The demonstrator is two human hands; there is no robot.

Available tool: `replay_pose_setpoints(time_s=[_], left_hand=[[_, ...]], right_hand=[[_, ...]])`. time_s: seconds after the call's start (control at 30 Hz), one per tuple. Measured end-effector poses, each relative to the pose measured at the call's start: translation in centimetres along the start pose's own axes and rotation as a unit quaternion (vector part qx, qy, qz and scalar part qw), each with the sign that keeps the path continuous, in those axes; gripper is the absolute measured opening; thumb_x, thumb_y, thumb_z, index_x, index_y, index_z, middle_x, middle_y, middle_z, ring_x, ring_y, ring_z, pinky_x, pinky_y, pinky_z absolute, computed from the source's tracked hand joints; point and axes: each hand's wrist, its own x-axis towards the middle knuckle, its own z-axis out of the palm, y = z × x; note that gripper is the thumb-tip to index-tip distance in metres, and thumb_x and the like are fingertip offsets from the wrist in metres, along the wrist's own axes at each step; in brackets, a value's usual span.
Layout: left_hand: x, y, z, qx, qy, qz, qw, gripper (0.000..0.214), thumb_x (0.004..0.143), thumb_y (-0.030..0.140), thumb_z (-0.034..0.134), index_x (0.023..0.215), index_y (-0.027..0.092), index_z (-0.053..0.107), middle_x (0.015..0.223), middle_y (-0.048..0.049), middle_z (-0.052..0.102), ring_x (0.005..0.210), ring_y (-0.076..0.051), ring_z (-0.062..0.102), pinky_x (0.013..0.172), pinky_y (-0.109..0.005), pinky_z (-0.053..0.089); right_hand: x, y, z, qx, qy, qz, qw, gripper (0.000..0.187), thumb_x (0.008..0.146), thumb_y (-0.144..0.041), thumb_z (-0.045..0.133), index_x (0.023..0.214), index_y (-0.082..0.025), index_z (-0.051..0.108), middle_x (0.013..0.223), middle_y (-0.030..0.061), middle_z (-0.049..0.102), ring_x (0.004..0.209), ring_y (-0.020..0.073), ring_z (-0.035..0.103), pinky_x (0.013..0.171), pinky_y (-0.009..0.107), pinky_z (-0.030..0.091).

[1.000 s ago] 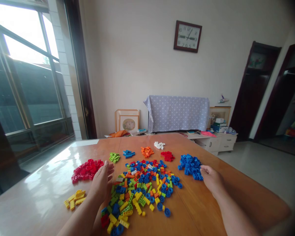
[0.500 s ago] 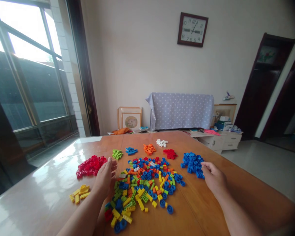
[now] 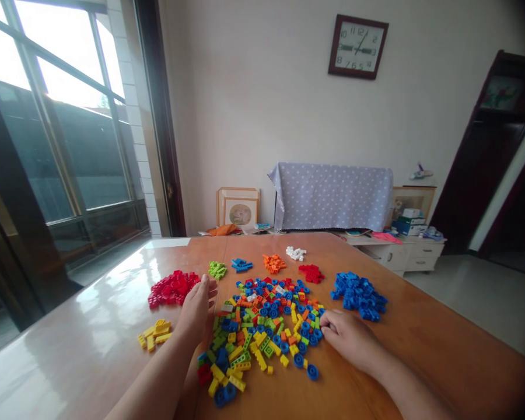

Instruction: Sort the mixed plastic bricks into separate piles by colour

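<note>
A mixed heap of toy building bricks (image 3: 262, 332), in yellow, green, blue, orange and red, lies in the middle of the table. My left hand (image 3: 200, 303) is at the heap's left side, fingers stretched out and open, beside the red brick pile (image 3: 172, 289). At the heap's right edge is my right hand (image 3: 347, 332), its fingers curled in near the blue round pieces (image 3: 312, 372). Whatever may be between those fingers is hidden. Behind the right hand lies a pile of blue bricks (image 3: 359, 294). Several yellow bricks (image 3: 155, 333) form a small group left of my left forearm.
Along the far side of the wooden table (image 3: 420, 344) sit small piles of green bricks (image 3: 217, 269), light-blue bricks (image 3: 242, 265), orange bricks (image 3: 273, 263), white bricks (image 3: 296, 253) and red bricks (image 3: 311, 273). A low white cabinet (image 3: 420, 256) stands beyond the table.
My right hand has moved left, from the blue brick pile to the right edge of the mixed heap. My left hand stays by the heap's left side. The camera view has shifted slightly.
</note>
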Motion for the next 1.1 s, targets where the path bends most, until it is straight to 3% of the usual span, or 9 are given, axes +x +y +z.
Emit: replay_pose_setpoints(time_s=[0.33,0.5,0.67,0.77,0.83,0.93,1.0,1.1], left_hand=[[-0.5,0.5,0.2,-0.007,0.005,0.002,1.000,0.067,0.076,0.076,0.060,0.102,0.015,0.070,0.114,-0.0151,0.071,0.105,-0.029,0.065,0.087,-0.043,0.049],[-0.4,0.3,0.1,0.002,0.006,0.009,1.000,0.068,0.074,0.076,0.062,0.103,0.015,0.071,0.112,-0.0157,0.071,0.103,-0.030,0.065,0.086,-0.044,0.049],[-0.6,0.4,0.2,-0.002,0.011,0.013,1.000,0.071,0.074,0.078,0.059,0.102,0.014,0.071,0.109,-0.0170,0.071,0.101,-0.030,0.066,0.085,-0.045,0.050],[-0.6,0.4,0.2,-0.004,0.009,0.009,1.000,0.071,0.075,0.078,0.057,0.100,0.014,0.071,0.107,-0.0167,0.072,0.099,-0.030,0.066,0.083,-0.043,0.050],[-0.6,0.3,0.3,-0.006,0.010,0.005,1.000,0.070,0.075,0.078,0.057,0.099,0.014,0.071,0.104,-0.0163,0.072,0.097,-0.030,0.067,0.082,-0.042,0.050],[-0.8,0.2,0.3,-0.014,0.011,0.003,1.000,0.069,0.074,0.077,0.058,0.098,0.014,0.071,0.103,-0.0161,0.072,0.097,-0.029,0.066,0.082,-0.042,0.050],[-0.9,0.3,0.3,-0.016,0.011,0.001,1.000,0.068,0.075,0.077,0.059,0.097,0.014,0.071,0.105,-0.0161,0.071,0.098,-0.030,0.066,0.083,-0.042,0.050],[-1.0,0.4,0.3,-0.013,0.006,-0.001,1.000,0.068,0.074,0.077,0.059,0.097,0.014,0.069,0.108,-0.0159,0.070,0.101,-0.029,0.065,0.085,-0.042,0.049]], right_hand=[[1.8,-3.0,0.5,-0.094,-0.029,-0.004,0.995,0.015,0.088,-0.024,0.050,0.085,-0.023,0.065,0.086,0.0007,0.068,0.081,0.0170,0.063,0.067,0.027,0.032],[2.7,-4.5,0.9,-0.104,-0.032,-0.029,0.994,0.020,0.091,-0.022,0.046,0.092,-0.025,0.066,0.094,0.0017,0.068,0.086,0.0177,0.064,0.068,0.027,0.034],[2.5,-6.5,1.4,-0.078,0.030,-0.059,0.995,0.027,0.096,-0.022,0.040,0.100,-0.026,0.067,0.099,0.0028,0.068,0.090,0.0188,0.064,0.075,0.029,0.041],[1.3,-7.8,1.7,-0.046,0.057,-0.136,0.988,0.026,0.098,-0.034,0.045,0.106,-0.026,0.067,0.106,0.0058,0.068,0.101,0.0221,0.062,0.087,0.034,0.046],[0.5,-8.4,2.0,-0.041,0.034,-0.206,0.977,0.037,0.094,-0.048,0.053,0.122,-0.028,0.064,0.123,0.0083,0.065,0.117,0.0267,0.057,0.100,0.041,0.044],[-0.2,-8.5,2.5,-0.067,-0.020,-0.266,0.961,0.067,0.088,-0.065,0.056,0.146,-0.033,0.049,0.150,0.0082,0.049,0.141,0.0331,0.039,0.116,0.054,0.031],[0.0,-8.1,2.8,-0.085,-0.041,-0.266,0.959,0.073,0.088,-0.068,0.053,0.153,-0.035,0.040,0.159,0.0068,0.039,0.148,0.0345,0.029,0.119,0.058,0.025],[1.4,-7.3,3.2,-0.106,-0.038,-0.235,0.965,0.071,0.092,-0.067,0.047,0.154,-0.035,0.037,0.162,0.0062,0.034,0.150,0.0346,0.024,0.120,0.061,0.021]])
